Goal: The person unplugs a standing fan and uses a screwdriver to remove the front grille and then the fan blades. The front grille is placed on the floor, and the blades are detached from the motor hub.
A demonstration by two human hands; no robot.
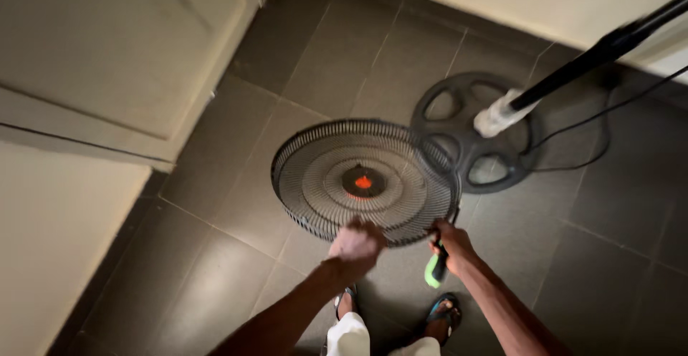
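The left hand [356,247] grips the near rim of a round black fan grille [365,181], held flat above the grey tiled floor [215,256]. The right hand [451,243] is closed around a green-handled tool [434,270] at the grille's right edge. Just behind stands the fan's base [473,130] with its pole [595,55].

Black wire fan grille [365,180] looks metal; grey floor tiles [215,256] are smooth, faintly glossy.

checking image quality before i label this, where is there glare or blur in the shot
Head view: soft glare on the floor tiles at lower left; the left hand on the fan grille is slightly motion-blurred; the right hand with the green-handled tool is sharper; the corners are dim.
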